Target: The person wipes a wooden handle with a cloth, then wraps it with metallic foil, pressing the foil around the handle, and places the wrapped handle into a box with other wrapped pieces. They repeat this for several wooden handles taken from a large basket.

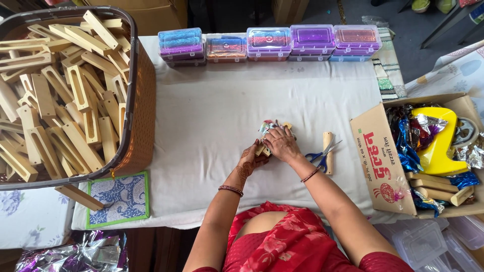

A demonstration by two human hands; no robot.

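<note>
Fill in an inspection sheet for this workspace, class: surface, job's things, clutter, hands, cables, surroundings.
Surface: white cloth over the table.
Job's things: wooden piece with shiny wrap under both hands.
Clutter: scissors and a wooden piece to the right.
Hands: left hand and right hand both on the wrapped piece.
Cables: nothing seen.
Surroundings: basket of wooden pieces, plastic cases, cardboard box with yellow tape dispenser.

One camera only, worn on the person's head, looking almost straight down over the white-covered table (217, 100). It sits fairly high, taking in the brown basket (143, 100) at left and the cardboard box (378, 151) at right. Far table edge lies at top; the floor beyond looks dim, perhaps shadowed.
</note>
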